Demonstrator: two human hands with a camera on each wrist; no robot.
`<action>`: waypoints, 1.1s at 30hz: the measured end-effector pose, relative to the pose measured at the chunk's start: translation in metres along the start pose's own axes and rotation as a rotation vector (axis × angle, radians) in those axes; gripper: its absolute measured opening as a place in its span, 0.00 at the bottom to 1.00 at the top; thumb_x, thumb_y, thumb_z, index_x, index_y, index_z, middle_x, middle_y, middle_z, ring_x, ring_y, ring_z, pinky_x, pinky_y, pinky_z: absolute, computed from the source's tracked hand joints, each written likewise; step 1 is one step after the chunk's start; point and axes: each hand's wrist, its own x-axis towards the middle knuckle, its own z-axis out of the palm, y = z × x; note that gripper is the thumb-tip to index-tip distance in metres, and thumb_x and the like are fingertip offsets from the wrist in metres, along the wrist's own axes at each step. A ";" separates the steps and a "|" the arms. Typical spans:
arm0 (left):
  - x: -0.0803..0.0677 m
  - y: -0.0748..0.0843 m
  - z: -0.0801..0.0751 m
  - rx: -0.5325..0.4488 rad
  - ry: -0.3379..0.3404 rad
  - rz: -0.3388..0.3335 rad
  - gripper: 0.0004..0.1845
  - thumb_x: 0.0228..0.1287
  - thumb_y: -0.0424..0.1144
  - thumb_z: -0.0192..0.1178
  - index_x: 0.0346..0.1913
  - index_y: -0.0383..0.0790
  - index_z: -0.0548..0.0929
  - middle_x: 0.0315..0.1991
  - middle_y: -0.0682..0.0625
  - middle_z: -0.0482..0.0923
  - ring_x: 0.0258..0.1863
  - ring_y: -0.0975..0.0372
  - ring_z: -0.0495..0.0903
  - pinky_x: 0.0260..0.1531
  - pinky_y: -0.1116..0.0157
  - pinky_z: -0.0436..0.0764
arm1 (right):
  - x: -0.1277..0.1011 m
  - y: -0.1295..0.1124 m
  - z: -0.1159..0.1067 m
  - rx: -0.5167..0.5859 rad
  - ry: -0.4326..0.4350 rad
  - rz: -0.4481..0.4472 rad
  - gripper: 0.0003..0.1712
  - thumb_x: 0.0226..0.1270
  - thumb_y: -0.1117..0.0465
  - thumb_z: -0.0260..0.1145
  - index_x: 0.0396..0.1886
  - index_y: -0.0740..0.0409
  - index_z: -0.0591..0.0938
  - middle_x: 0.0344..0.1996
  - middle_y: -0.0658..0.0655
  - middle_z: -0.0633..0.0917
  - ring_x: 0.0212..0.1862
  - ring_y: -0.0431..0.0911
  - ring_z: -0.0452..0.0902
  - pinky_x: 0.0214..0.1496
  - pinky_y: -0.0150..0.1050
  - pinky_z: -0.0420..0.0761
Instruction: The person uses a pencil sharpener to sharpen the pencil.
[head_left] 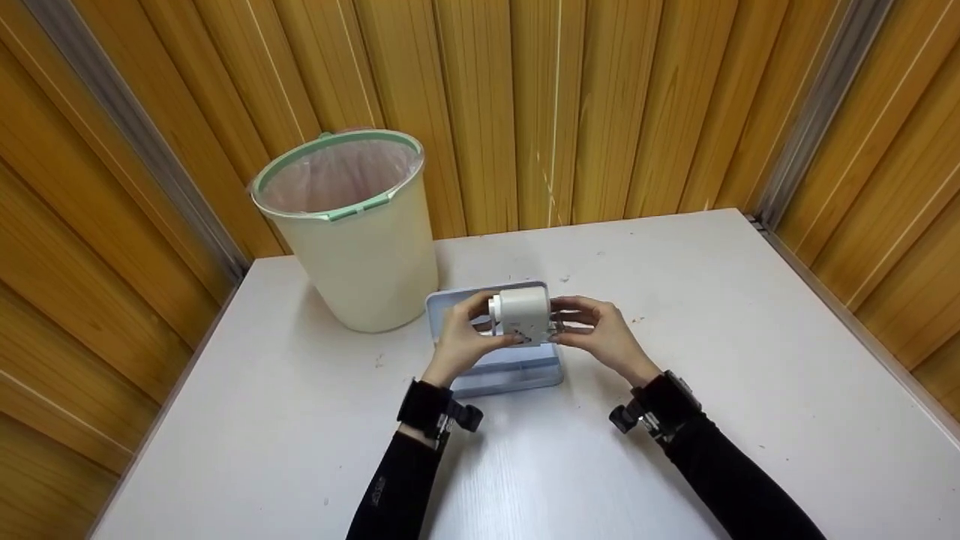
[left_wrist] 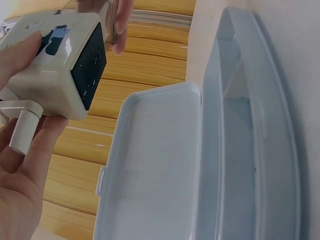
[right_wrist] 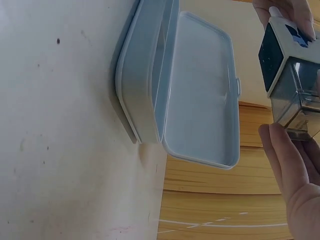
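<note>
Above the open pale-blue plastic box (head_left: pixel 517 369), the left hand (head_left: pixel 461 337) grips a white cube-shaped sharpener (head_left: pixel 523 313) while the right hand (head_left: pixel 600 334) pinches its clear end.

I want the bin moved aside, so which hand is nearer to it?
Left. The left hand holds the sharpener on the side toward the bin; the right hand grips its far side.

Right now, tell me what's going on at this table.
A person holds a small white crank pencil sharpener in both hands above an open pale blue pencil case. The left hand grips the white crank end; the right hand pinches the clear shavings end. A lined cream waste bin stands on the white table beside the case.
</note>
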 end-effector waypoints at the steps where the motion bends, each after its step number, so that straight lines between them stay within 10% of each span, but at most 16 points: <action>1: 0.000 0.000 0.001 -0.002 0.000 -0.001 0.34 0.45 0.31 0.77 0.59 0.36 0.79 0.54 0.41 0.82 0.55 0.52 0.82 0.53 0.65 0.83 | 0.000 0.000 0.001 -0.004 0.003 0.003 0.35 0.53 0.73 0.74 0.63 0.70 0.74 0.61 0.72 0.78 0.59 0.64 0.78 0.55 0.35 0.82; 25: 0.000 0.005 0.015 -0.017 -0.003 0.007 0.32 0.46 0.33 0.77 0.58 0.35 0.79 0.53 0.40 0.83 0.53 0.51 0.83 0.51 0.65 0.84 | -0.003 -0.002 0.009 0.029 0.030 0.032 0.46 0.49 0.73 0.76 0.70 0.69 0.66 0.54 0.73 0.81 0.55 0.59 0.83 0.53 0.37 0.84; 33: -0.001 0.003 0.023 0.004 -0.014 0.023 0.32 0.45 0.32 0.78 0.57 0.34 0.79 0.52 0.40 0.83 0.52 0.52 0.83 0.51 0.68 0.83 | -0.004 -0.012 0.006 -0.117 -0.018 -0.077 0.48 0.51 0.67 0.78 0.72 0.56 0.66 0.64 0.66 0.75 0.66 0.60 0.73 0.67 0.54 0.74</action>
